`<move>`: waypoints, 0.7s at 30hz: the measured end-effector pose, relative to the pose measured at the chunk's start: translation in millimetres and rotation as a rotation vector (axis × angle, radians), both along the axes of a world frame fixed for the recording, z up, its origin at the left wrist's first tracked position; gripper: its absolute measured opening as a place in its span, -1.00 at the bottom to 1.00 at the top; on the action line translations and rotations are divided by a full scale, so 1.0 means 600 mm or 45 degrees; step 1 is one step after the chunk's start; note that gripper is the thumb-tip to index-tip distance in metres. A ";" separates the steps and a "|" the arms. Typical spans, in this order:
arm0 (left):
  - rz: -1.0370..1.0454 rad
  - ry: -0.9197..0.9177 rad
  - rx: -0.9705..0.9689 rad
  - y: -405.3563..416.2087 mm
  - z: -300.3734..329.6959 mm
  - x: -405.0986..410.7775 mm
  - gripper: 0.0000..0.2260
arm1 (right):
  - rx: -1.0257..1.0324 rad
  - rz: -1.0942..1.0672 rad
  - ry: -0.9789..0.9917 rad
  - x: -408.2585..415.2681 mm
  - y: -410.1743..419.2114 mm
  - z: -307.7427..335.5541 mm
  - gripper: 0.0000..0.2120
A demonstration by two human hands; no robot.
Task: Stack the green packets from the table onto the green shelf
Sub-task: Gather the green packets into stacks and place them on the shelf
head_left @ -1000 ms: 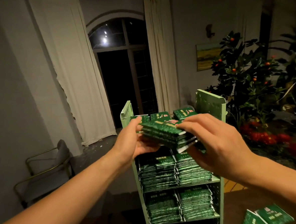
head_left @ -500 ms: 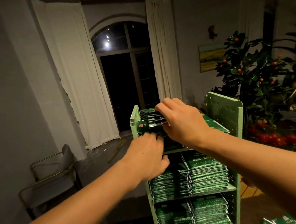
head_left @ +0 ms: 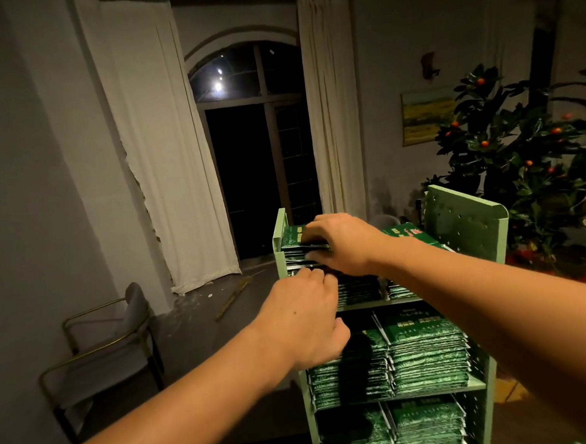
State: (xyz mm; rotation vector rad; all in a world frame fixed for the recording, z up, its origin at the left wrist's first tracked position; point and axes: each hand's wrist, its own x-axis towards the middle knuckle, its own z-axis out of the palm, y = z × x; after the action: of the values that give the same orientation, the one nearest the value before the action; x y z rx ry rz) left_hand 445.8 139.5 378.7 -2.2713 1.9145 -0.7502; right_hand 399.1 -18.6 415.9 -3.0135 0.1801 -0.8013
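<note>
Your two hands: right hand (head_left: 342,244) curls over one packet stack (head_left: 298,247), flat, long axis toward 11 o'clock; left hand (head_left: 304,319) grip: cannot tell; green shelf (head_left: 467,226), three tiers

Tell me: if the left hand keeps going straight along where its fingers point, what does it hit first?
Likely nothing new: the left hand already has its fingertips at the front of the packet stack on the top tier of the green shelf. Depth is unclear, so contact is probable, not certain.
</note>
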 end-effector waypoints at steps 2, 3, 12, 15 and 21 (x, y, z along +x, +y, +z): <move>0.007 -0.011 0.004 0.000 -0.001 0.000 -0.66 | 0.016 -0.023 -0.041 -0.015 -0.006 0.002 -0.81; 0.015 -0.011 0.005 -0.001 0.000 0.000 -0.66 | 0.008 -0.039 -0.066 -0.025 -0.008 0.001 -0.83; -0.151 -0.030 -0.300 -0.005 0.007 -0.026 -0.73 | -0.112 -0.067 -0.030 -0.158 0.034 0.003 -0.85; -0.230 0.023 -0.311 -0.002 0.009 -0.052 -0.84 | -0.141 -0.111 -0.013 -0.195 0.036 -0.006 -0.82; -0.300 0.135 -0.141 -0.017 -0.022 -0.097 -0.86 | -0.074 -0.192 0.086 -0.280 0.032 -0.056 -0.69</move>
State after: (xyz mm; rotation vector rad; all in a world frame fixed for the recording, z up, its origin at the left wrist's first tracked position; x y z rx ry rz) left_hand 387.5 129.4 365.4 -2.2123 2.2735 -0.7940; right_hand 231.0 0.7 382.1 -3.1136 0.3961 -0.7268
